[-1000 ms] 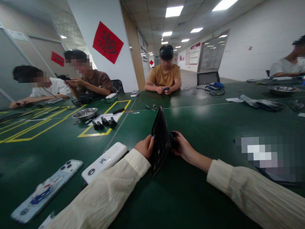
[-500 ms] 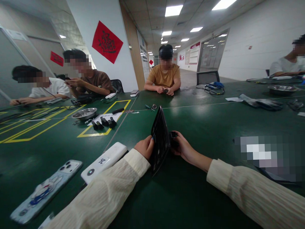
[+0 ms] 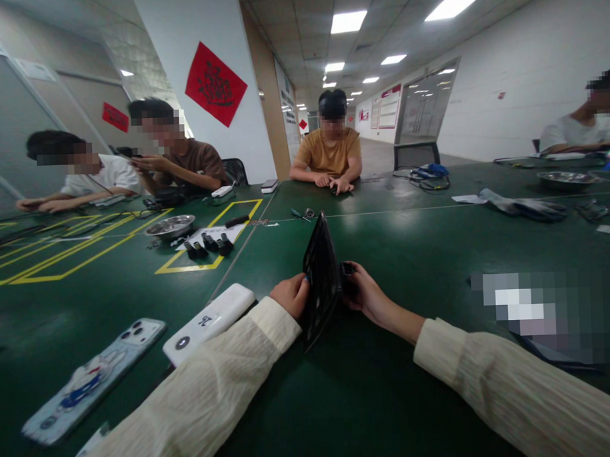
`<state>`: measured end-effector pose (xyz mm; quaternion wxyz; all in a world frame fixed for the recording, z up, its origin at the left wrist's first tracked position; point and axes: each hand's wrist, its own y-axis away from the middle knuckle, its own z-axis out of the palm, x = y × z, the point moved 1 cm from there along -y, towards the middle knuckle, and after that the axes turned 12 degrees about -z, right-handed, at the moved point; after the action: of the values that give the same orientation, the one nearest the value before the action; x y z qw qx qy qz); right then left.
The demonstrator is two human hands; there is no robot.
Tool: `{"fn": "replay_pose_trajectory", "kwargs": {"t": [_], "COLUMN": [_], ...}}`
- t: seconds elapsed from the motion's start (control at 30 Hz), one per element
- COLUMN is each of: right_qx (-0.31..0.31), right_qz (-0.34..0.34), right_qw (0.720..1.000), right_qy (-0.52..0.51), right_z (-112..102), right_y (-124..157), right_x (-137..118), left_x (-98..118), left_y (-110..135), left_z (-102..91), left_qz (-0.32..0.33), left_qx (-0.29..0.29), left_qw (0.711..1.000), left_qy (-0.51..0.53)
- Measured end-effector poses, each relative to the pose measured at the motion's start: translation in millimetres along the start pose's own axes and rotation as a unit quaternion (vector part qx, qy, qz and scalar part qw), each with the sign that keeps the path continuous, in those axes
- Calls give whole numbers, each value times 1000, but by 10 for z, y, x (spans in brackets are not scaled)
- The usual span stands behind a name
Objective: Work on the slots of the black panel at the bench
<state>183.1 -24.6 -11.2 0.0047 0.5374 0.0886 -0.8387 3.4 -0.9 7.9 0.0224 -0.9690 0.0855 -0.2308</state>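
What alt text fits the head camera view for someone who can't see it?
Two hands in cream sleeves hold a black panel on edge at a green table: the left hand grips one face, the right hand holds a small black part at the other. A white power bank and a phone lie to the left; other people sit across.

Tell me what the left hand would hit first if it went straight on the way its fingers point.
The black panel: the left hand seems to grip its near face, so there is hardly any gap. The right hand lies just behind it.
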Motion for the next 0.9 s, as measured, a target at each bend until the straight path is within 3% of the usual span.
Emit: {"fn": "replay_pose_trajectory", "kwargs": {"t": [0.13, 0.33, 0.67, 0.9], "right_qx": [8, 0, -4, 4], "right_qz": [5, 0, 8, 8], "right_qw": [1000, 1000, 1000, 1000], "right_qy": [5, 11, 24, 19], "right_z": [0, 0, 6, -9], "right_y": [-6, 8, 21, 3], "right_x": [5, 5, -11, 16], "left_x": [16, 35, -22, -31], "left_y": [-1, 25, -20, -23], "left_z": [-7, -24, -3, 29], "left_qz": [-20, -55, -5, -15], "left_qx": [-9, 35, 15, 20], "left_qw": [1000, 998, 999, 1000], "left_qy": [12, 21, 49, 12]}}
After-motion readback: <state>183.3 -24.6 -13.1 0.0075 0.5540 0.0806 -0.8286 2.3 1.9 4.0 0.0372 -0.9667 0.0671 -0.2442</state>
